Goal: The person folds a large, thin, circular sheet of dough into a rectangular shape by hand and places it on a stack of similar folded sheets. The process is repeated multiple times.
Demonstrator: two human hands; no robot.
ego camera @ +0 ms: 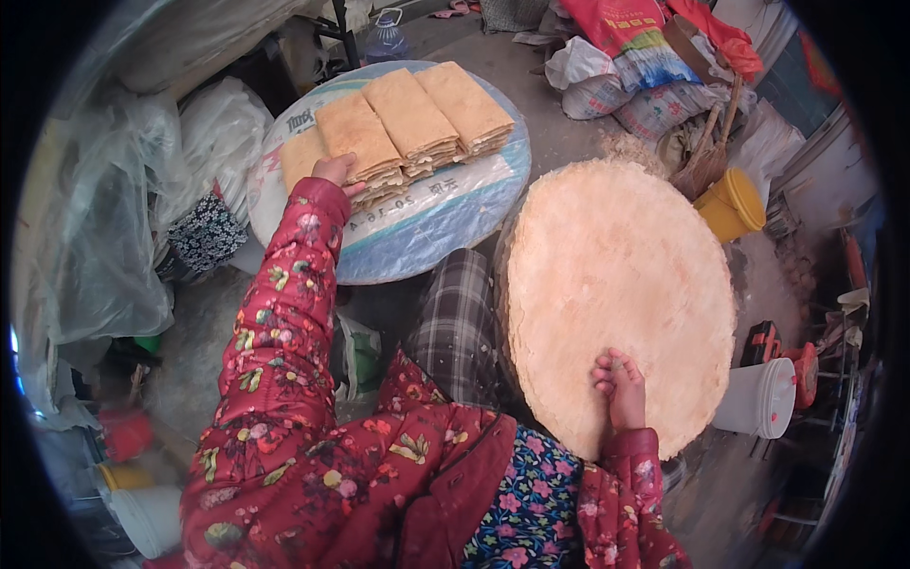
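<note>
Thin tan flatbreads, folded into rectangles, lie in several neighbouring stacks (411, 114) on a round board (426, 238) wrapped in printed plastic sheeting. My left hand (335, 173) grips the near edge of the folded flatbreads at the left end, where the pile is lowest; part of its grip is hidden. To the right, a large round sheet of pale flatbread (625, 263) with a ragged rim rests beside my knee. Over its near part is my right hand (622, 384), fingers curled in and fingertips close together, with nothing clearly visible between them.
A yellow bucket (732, 204) and a white bucket (757, 398) stand right of the round flatbread. Filled sacks (625, 85) and a straw broom (704, 163) are behind it. Clear plastic sheeting (106, 213) hangs at left. My plaid-covered knee (455, 327) lies between the round surfaces.
</note>
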